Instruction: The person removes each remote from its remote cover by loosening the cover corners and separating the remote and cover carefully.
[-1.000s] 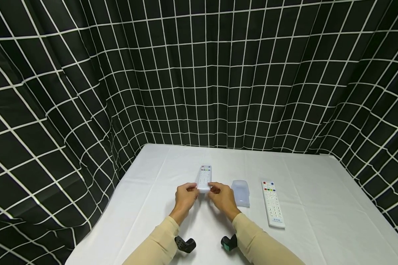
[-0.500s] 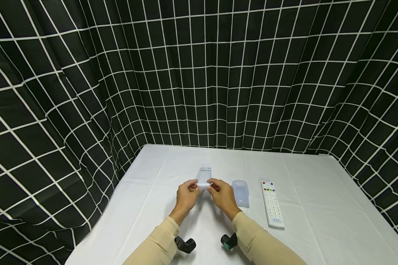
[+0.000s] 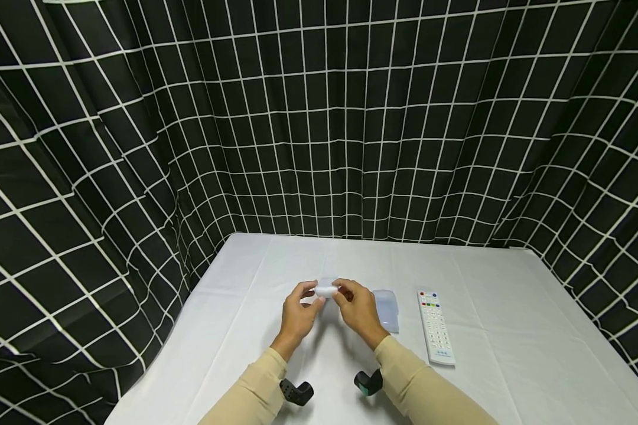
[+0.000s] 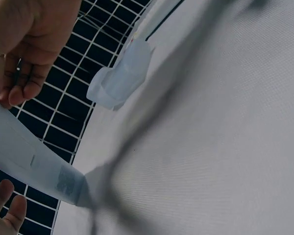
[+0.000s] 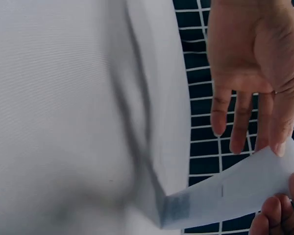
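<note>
A white remote control (image 3: 326,291), whose far part looks wrapped in a pale translucent cover, is held up between both hands. Its near end faces the head camera, so the buttons are hidden. My left hand (image 3: 298,313) pinches the left side of that end with thumb and fingers; my right hand (image 3: 358,307) pinches the right side. In both wrist views the pale underside (image 4: 24,152) (image 5: 235,191) slopes down, its far end on or just above the cloth. A second translucent cover (image 3: 386,310) lies beside the right hand, partly hidden by it.
Further right, another white remote control (image 3: 436,328) lies buttons up on the white tablecloth (image 3: 521,330). A black curtain with a white grid (image 3: 319,130) surrounds the table's back and sides. Black devices (image 3: 296,392) sit at both wrists.
The near end of the held remote control has tilted up, and its buttons have gone out of sight. Both hands have risen slightly with it, still gripping its sides.
</note>
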Demonstrator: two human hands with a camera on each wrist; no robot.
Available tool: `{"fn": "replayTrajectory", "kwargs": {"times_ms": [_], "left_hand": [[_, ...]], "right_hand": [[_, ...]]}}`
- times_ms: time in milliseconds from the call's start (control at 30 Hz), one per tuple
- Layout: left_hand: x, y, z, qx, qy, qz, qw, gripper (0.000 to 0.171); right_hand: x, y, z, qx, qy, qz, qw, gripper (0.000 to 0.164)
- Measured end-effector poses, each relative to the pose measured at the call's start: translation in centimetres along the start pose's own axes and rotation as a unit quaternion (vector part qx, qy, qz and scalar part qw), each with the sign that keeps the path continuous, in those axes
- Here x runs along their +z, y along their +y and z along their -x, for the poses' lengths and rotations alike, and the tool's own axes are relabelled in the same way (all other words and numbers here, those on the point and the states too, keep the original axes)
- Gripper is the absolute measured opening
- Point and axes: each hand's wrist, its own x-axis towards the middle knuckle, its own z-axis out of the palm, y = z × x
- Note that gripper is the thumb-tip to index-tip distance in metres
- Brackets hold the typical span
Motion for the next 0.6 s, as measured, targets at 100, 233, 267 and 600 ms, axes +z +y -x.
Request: {"fn": "replayTrajectory", "kwargs": {"times_ms": [100, 233, 267, 600], "left_hand": [[0.0, 0.0, -0.2, 0.025, -0.008, 0.009, 0.9996, 0.036], [-0.2, 0.3, -0.4, 0.038, -0.014, -0.008, 0.9992, 0.034], [-0.2, 0.4, -0.4, 0.038, -0.012, -0.015, 0.9991, 0.034], [-0.2, 1.1, -0.7, 0.061, 0.007, -0.038, 0.9974, 0.029]], "right_hand": [[-0.3, -0.6, -0.2, 0.001, 0.002, -0.009, 1.000, 0.018], [-0.6, -1.1, -0.4, 0.005, 0.006, -0.020, 1.000, 0.016], [-0.6, -1.1, -0.4, 0.004, 0.008, -0.022, 1.000, 0.017], [-0.5, -0.9, -0.1, -0.008, 0.024, -0.027, 0.999, 0.035]]}}
